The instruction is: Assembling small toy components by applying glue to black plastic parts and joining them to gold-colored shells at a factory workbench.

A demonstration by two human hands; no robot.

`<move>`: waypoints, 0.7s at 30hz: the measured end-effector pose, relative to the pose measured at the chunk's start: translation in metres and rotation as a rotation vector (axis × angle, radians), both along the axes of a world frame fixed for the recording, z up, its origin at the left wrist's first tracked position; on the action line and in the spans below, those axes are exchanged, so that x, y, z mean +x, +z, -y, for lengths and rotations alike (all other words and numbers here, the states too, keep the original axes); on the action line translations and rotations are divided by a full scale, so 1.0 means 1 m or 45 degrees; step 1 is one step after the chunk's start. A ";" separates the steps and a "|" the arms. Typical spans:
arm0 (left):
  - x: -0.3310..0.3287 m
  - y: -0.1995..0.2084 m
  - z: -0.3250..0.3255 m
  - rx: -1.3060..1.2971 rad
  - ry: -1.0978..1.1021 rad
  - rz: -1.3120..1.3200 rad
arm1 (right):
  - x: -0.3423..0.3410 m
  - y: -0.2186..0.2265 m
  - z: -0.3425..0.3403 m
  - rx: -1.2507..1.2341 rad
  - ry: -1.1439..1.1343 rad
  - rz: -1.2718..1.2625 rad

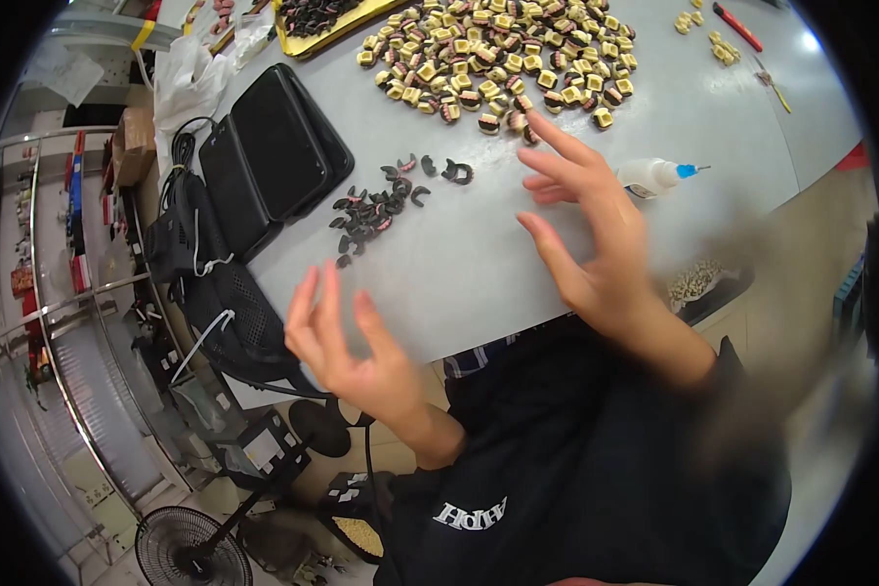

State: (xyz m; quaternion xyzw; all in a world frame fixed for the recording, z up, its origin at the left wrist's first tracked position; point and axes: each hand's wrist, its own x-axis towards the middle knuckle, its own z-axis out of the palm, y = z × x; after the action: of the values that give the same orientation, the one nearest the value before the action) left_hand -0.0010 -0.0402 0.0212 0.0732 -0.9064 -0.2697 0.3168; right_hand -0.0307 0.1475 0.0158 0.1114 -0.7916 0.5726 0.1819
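Many small, curved black pieces [379, 208] lie on the smooth grey desk [469, 283], just beyond my nearer left grip [356, 359] — loosely open and, I judge, empty, like my right grip [604, 227] farther right.

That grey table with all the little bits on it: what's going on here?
A person has both bare hands spread over the near part of the grey table. The left hand appears empty, near a cluster of small dark curved pieces. The right hand reaches toward a large pile of cream, black and pink pieces; whether its fingertip touches one is unclear. A needle-tipped squeeze bottle lies beside that hand.
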 end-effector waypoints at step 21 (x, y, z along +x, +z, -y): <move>-0.013 -0.016 0.005 0.545 -0.042 0.090 | 0.045 -0.036 -0.057 -0.072 -0.561 -0.611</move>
State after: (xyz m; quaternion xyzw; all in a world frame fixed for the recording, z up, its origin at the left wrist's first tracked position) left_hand -0.0144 -0.0449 0.0049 0.1333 -0.8401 -0.4584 0.2574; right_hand 0.0143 0.2047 -0.0207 0.0640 -0.7151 0.4986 0.4858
